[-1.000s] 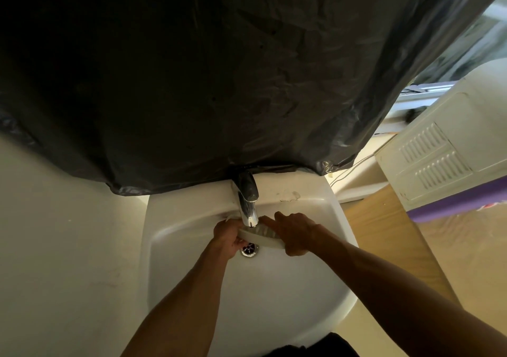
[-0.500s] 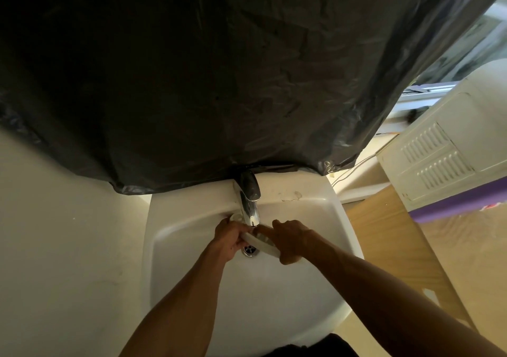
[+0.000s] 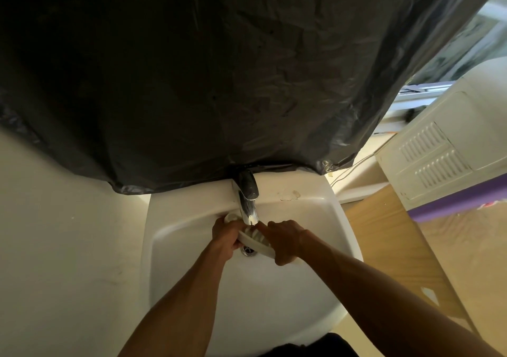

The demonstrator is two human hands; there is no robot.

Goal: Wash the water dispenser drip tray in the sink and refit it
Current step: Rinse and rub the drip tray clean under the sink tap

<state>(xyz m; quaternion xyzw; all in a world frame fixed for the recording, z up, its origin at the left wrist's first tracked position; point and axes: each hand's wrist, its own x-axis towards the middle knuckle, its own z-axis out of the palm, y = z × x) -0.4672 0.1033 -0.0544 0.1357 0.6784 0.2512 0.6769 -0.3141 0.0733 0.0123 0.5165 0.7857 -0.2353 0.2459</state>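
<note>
- We are holding the tray [image 3: 256,243] tilted under the tap [image 3: 248,201], just above the drain [image 3: 248,250] in the sink [image 3: 323,219].
- Our left hand [image 3: 226,237] is gripping its upper end, and our right hand [image 3: 285,240] is clasping its lower end, fingers curled around it.
- We are judging that rinsing goes best with the slots facing the spout and the tray kept low to limit splashing.

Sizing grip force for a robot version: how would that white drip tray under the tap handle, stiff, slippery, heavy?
Probably stiff: the drip tray spans between the left hand and right hand without sagging. Likely light, since fingers alone carry it above the sink. Possibly slippery: it looks like smooth plastic held under the tap, though running water isn't clearly visible.
</note>
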